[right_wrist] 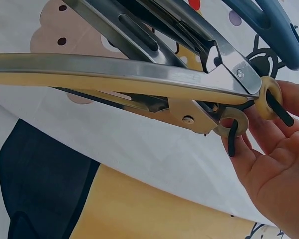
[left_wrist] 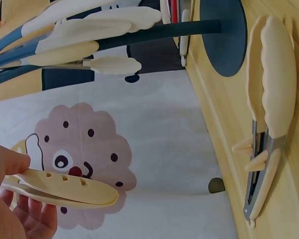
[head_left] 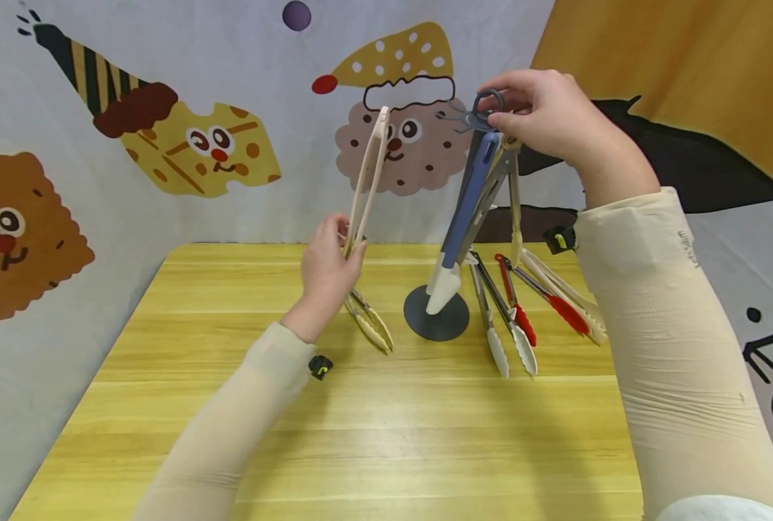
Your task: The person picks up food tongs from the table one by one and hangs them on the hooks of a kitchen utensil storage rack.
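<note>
My left hand (head_left: 328, 264) grips cream tongs (head_left: 369, 170) upright above the table; in the left wrist view their rounded ends point away from the palm. Beneath that hand, metal tongs with cream tips (head_left: 373, 328) lie on the wood. My right hand (head_left: 543, 108) holds the top of a dark grey hanging stand (head_left: 436, 318), thumb and fingers around its hub. Several tongs hang there, including blue-handled tongs (head_left: 471, 195) with white tips. In the right wrist view, the fingers are close against a cream hanging ring (right_wrist: 269, 97) on a hook.
Right of the stand lie metal tongs with white tips (head_left: 522, 344), red-tipped tongs (head_left: 569, 315) and cream tongs (head_left: 565, 293). The wooden table (head_left: 373, 441) meets a cartoon-printed cloth (head_left: 230, 217) at its back edge.
</note>
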### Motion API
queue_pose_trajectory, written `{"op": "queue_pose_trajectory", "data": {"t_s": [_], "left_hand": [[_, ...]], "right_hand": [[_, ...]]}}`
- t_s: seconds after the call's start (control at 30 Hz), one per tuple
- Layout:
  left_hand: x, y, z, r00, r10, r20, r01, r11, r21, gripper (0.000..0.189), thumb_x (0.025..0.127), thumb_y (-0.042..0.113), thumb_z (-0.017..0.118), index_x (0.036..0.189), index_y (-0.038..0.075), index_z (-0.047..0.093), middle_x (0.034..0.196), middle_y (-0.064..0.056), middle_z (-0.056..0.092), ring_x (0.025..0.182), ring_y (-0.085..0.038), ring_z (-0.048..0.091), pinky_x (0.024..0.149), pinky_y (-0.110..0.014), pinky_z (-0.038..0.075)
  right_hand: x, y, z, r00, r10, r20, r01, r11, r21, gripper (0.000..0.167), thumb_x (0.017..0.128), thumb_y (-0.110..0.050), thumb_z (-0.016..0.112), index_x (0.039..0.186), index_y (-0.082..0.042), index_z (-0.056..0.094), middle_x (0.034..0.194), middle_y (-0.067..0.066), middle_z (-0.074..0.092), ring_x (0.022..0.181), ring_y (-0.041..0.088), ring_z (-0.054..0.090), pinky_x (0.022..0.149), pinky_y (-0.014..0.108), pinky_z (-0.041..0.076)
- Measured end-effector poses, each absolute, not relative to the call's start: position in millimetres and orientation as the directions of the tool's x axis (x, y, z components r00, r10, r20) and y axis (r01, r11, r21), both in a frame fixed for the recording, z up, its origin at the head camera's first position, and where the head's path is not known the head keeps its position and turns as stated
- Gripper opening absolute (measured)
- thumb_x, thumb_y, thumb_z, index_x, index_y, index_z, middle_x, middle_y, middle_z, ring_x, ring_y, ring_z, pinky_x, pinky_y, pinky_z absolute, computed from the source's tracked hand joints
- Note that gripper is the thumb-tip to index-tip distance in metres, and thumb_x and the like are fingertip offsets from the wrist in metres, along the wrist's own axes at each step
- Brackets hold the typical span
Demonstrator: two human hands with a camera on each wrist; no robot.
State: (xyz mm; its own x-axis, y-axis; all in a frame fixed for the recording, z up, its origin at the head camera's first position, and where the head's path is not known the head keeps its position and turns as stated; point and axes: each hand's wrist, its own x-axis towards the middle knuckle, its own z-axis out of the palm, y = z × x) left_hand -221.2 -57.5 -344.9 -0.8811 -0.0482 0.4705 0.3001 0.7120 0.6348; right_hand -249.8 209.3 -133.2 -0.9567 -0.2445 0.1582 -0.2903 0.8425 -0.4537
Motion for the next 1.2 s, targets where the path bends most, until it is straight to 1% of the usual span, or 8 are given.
{"op": "queue_pose_trajectory", "data": {"t_s": [0.27,0.47,0.63,0.93,1.2], "left_hand": [[-217.6,-46.7,-340.6,-0.868,-0.028,0.496,0.324,0.724,0.608,0.039,0.083,0.021,0.072,0.115,0.008,0.053,0.100,-0.006,0.060,0.085,-0.021,0.060,0.067,-0.034,0.050],[-216.9,-41.5,-338.8,-0.853,-0.017,0.522,0.347,0.728,0.592,0.040,0.084,0.023,0.072,0.116,0.008,0.053,0.099,-0.006,0.060,0.083,-0.019,0.060,0.065,-0.033,0.049],[-215.8,-35.1,-335.7,-0.846,-0.005,0.534,0.368,0.718,0.590,0.040,0.084,0.023,0.072,0.115,0.009,0.053,0.100,-0.006,0.061,0.084,-0.019,0.060,0.067,-0.033,0.049],[-214.7,-25.2,-335.8,-0.835,-0.002,0.551,0.371,0.736,0.566,0.038,0.083,0.022,0.073,0.113,0.009,0.054,0.098,-0.005,0.061,0.082,-0.019,0.059,0.061,-0.033,0.048],[-212.5,-19.0,-333.2,-0.854,-0.011,0.520,0.338,0.748,0.572,0.039,0.084,0.023,0.072,0.115,0.010,0.053,0.101,-0.006,0.061,0.085,-0.020,0.060,0.060,-0.034,0.047]], "right_hand": [[-249.8,209.1,-132.4,-0.961,-0.235,0.149,-0.277,0.847,-0.454,0.043,0.099,-0.026,0.048,0.141,-0.018,0.046,0.132,0.010,0.057,0.113,0.025,0.054,0.101,0.047,0.041],[-250.2,207.4,-131.0,-0.964,-0.225,0.140,-0.265,0.849,-0.458,0.044,0.099,-0.026,0.048,0.141,-0.018,0.045,0.134,0.010,0.056,0.116,0.026,0.052,0.103,0.048,0.039],[-250.0,206.0,-130.8,-0.964,-0.225,0.139,-0.264,0.850,-0.456,0.043,0.099,-0.026,0.046,0.142,-0.018,0.044,0.134,0.009,0.056,0.115,0.025,0.053,0.103,0.047,0.040],[-250.2,206.8,-131.7,-0.966,-0.218,0.140,-0.259,0.852,-0.454,0.043,0.099,-0.027,0.046,0.141,-0.018,0.045,0.134,0.008,0.056,0.115,0.025,0.053,0.102,0.047,0.040],[-252.5,207.0,-132.4,-0.963,-0.229,0.143,-0.269,0.851,-0.451,0.044,0.099,-0.027,0.047,0.141,-0.018,0.045,0.134,0.009,0.056,0.115,0.025,0.053,0.102,0.046,0.040]]}}
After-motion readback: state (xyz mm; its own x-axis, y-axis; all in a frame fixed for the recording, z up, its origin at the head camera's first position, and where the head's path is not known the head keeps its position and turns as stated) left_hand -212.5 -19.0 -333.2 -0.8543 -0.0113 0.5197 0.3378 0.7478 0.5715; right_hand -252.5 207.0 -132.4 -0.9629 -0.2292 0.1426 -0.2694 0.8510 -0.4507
